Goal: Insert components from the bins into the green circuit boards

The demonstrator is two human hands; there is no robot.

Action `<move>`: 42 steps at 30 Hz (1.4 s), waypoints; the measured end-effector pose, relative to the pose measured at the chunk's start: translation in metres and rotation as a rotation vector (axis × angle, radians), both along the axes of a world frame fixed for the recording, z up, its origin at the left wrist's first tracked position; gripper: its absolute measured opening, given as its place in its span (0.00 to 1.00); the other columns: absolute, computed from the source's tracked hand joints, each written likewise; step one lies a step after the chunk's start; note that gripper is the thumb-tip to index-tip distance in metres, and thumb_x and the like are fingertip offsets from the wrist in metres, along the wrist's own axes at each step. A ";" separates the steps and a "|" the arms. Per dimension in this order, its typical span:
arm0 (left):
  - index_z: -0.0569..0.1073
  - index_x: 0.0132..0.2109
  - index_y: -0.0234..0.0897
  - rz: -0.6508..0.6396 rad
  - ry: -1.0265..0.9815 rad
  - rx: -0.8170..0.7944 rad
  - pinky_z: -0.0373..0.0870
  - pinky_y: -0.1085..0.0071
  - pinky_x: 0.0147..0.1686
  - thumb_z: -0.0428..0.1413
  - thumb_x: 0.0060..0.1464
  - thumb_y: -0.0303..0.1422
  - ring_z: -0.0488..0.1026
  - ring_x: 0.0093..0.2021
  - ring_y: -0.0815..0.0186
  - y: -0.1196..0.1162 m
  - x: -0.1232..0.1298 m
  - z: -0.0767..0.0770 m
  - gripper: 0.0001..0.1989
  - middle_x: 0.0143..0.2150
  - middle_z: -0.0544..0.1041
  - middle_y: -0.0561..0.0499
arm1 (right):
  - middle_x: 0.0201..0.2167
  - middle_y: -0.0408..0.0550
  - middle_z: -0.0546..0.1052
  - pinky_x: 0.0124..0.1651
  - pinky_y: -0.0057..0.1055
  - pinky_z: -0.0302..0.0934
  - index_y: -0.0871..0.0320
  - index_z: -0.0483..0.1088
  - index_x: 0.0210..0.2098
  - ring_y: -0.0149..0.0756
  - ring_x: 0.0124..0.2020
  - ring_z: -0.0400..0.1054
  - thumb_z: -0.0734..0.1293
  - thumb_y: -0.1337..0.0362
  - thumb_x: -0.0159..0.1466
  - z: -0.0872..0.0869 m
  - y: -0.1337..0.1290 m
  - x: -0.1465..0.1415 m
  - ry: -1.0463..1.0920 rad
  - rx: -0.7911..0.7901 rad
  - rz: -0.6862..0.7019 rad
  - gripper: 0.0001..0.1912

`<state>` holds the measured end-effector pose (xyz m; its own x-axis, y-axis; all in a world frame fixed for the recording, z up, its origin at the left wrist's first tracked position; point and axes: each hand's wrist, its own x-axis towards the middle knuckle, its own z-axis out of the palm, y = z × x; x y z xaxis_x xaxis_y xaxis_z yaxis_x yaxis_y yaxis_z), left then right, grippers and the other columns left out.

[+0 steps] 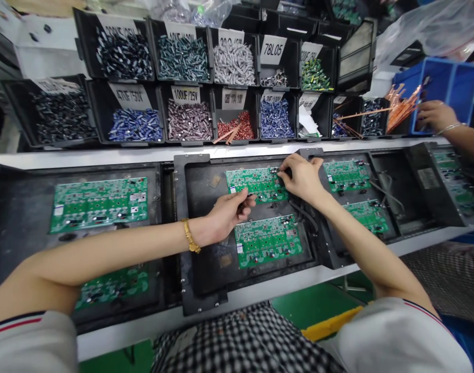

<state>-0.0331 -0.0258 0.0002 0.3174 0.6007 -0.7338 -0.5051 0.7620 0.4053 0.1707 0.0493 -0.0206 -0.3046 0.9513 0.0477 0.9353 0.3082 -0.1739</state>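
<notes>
A green circuit board (256, 181) lies in a black tray (200, 248), with a second green circuit board (268, 241) nearer to me. My right hand (301, 176) is at the far board's upper right corner, thumb and forefinger pinched together. Whatever sits between those fingertips is too small to make out. Over the same board's lower edge, my left hand (233, 210) is turned partly palm up with curled fingers. Something small and dark, like an electronic component (250, 196), shows at its fingertips. A gold bracelet (191, 235) circles the left wrist.
Behind the tray stand two rows of black bins holding capacitors (188, 120), resistors (234, 63) and other parts. More boards (100, 202) lie in neighbouring trays left and right. At the right, another person's hand (437, 115) reaches by a blue bin (447, 77).
</notes>
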 end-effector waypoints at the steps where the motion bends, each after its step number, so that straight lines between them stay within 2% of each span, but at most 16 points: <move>1: 0.70 0.30 0.26 0.007 0.001 0.008 0.54 0.81 0.19 0.54 0.59 0.31 0.60 0.20 0.78 -0.002 0.000 -0.001 0.11 0.26 0.68 0.51 | 0.36 0.51 0.75 0.43 0.42 0.44 0.59 0.67 0.30 0.46 0.40 0.66 0.63 0.66 0.57 0.004 -0.005 -0.004 0.033 0.014 -0.010 0.03; 3: 0.70 0.30 0.26 0.020 0.008 0.028 0.54 0.81 0.20 0.57 0.56 0.32 0.60 0.20 0.78 -0.005 -0.001 -0.003 0.12 0.24 0.67 0.52 | 0.35 0.50 0.76 0.44 0.42 0.46 0.58 0.67 0.31 0.44 0.39 0.67 0.64 0.62 0.58 0.016 -0.017 -0.018 0.160 -0.004 0.016 0.05; 6: 0.69 0.29 0.27 0.038 0.006 0.055 0.55 0.80 0.20 0.55 0.58 0.31 0.60 0.19 0.77 -0.010 -0.004 -0.001 0.12 0.23 0.67 0.52 | 0.33 0.47 0.77 0.42 0.37 0.51 0.57 0.68 0.31 0.39 0.36 0.69 0.64 0.60 0.59 0.034 -0.038 -0.047 0.382 -0.213 0.246 0.07; 8: 0.69 0.29 0.27 0.066 -0.011 0.057 0.57 0.79 0.21 0.49 0.61 0.27 0.61 0.19 0.77 -0.013 -0.009 0.002 0.13 0.23 0.68 0.52 | 0.33 0.46 0.77 0.41 0.35 0.50 0.57 0.68 0.31 0.37 0.36 0.69 0.63 0.62 0.60 0.038 -0.045 -0.064 0.394 -0.259 0.332 0.05; 11: 0.70 0.30 0.26 0.064 0.004 0.015 0.63 0.78 0.27 0.43 0.62 0.20 0.65 0.22 0.75 -0.020 -0.018 0.006 0.15 0.26 0.72 0.48 | 0.33 0.45 0.75 0.41 0.35 0.45 0.58 0.67 0.31 0.37 0.36 0.68 0.61 0.65 0.60 0.029 -0.041 -0.079 0.284 -0.216 0.361 0.04; 14: 0.72 0.32 0.24 -0.024 0.057 -0.024 0.63 0.78 0.27 0.46 0.60 0.19 0.67 0.23 0.75 -0.028 -0.026 0.006 0.12 0.27 0.73 0.46 | 0.35 0.48 0.73 0.38 0.34 0.41 0.59 0.66 0.32 0.38 0.39 0.66 0.60 0.67 0.60 0.011 -0.027 -0.083 0.167 -0.202 0.426 0.05; 17: 0.72 0.30 0.26 -0.088 0.062 0.009 0.53 0.80 0.19 0.51 0.60 0.26 0.61 0.19 0.78 -0.033 -0.032 0.002 0.11 0.24 0.70 0.50 | 0.36 0.49 0.71 0.37 0.33 0.39 0.60 0.65 0.33 0.38 0.39 0.64 0.58 0.67 0.61 0.000 -0.018 -0.082 0.107 -0.217 0.500 0.06; 19: 0.70 0.29 0.28 -0.107 0.072 0.034 0.44 0.80 0.16 0.53 0.59 0.30 0.52 0.15 0.80 -0.034 -0.034 -0.001 0.12 0.19 0.63 0.56 | 0.36 0.49 0.71 0.36 0.33 0.39 0.60 0.65 0.33 0.38 0.38 0.63 0.58 0.65 0.62 -0.001 -0.017 -0.081 0.082 -0.226 0.531 0.07; 21: 0.70 0.28 0.28 -0.107 0.086 0.026 0.38 0.79 0.16 0.52 0.59 0.29 0.46 0.14 0.80 -0.033 -0.035 -0.003 0.12 0.17 0.55 0.60 | 0.35 0.48 0.71 0.36 0.33 0.38 0.60 0.65 0.33 0.38 0.38 0.63 0.58 0.64 0.62 0.000 -0.018 -0.081 0.066 -0.227 0.544 0.07; 22: 0.70 0.29 0.28 -0.099 0.088 0.016 0.37 0.79 0.16 0.51 0.60 0.28 0.46 0.14 0.80 -0.032 -0.035 -0.003 0.11 0.18 0.54 0.60 | 0.35 0.48 0.70 0.37 0.33 0.38 0.60 0.65 0.33 0.38 0.38 0.63 0.58 0.64 0.62 0.001 -0.019 -0.082 0.061 -0.225 0.544 0.07; 26: 0.72 0.33 0.26 -0.056 0.068 0.000 0.40 0.80 0.17 0.47 0.60 0.22 0.50 0.16 0.81 -0.031 -0.034 -0.003 0.11 0.23 0.62 0.55 | 0.35 0.48 0.71 0.38 0.34 0.38 0.60 0.65 0.33 0.39 0.38 0.63 0.58 0.65 0.62 0.004 -0.022 -0.084 0.020 -0.199 0.558 0.07; 31: 0.72 0.30 0.25 -0.015 0.049 -0.018 0.40 0.80 0.17 0.51 0.60 0.29 0.49 0.16 0.81 -0.032 -0.034 -0.006 0.12 0.22 0.61 0.54 | 0.38 0.52 0.73 0.41 0.37 0.39 0.61 0.66 0.34 0.42 0.39 0.64 0.56 0.63 0.65 0.003 -0.029 -0.086 -0.082 -0.092 0.591 0.10; 34: 0.72 0.30 0.25 0.011 0.056 -0.022 0.42 0.80 0.17 0.54 0.59 0.33 0.51 0.16 0.81 -0.033 -0.033 -0.009 0.13 0.22 0.62 0.54 | 0.38 0.53 0.75 0.42 0.38 0.39 0.61 0.67 0.35 0.42 0.39 0.65 0.57 0.61 0.65 0.006 -0.036 -0.084 -0.049 -0.070 0.540 0.11; 39: 0.68 0.28 0.28 0.007 0.046 0.027 0.46 0.80 0.17 0.54 0.58 0.35 0.53 0.18 0.79 -0.034 -0.018 -0.001 0.14 0.22 0.62 0.54 | 0.35 0.45 0.77 0.41 0.34 0.43 0.58 0.67 0.35 0.36 0.37 0.68 0.61 0.62 0.63 0.031 -0.061 -0.069 0.260 -0.239 0.426 0.07; 42: 0.66 0.29 0.29 -0.092 -0.045 0.000 0.46 0.80 0.17 0.49 0.61 0.30 0.53 0.18 0.79 -0.034 -0.001 0.012 0.13 0.24 0.63 0.54 | 0.32 0.45 0.76 0.40 0.34 0.43 0.58 0.67 0.33 0.35 0.34 0.68 0.60 0.66 0.60 0.049 -0.081 -0.046 0.235 -0.182 0.403 0.04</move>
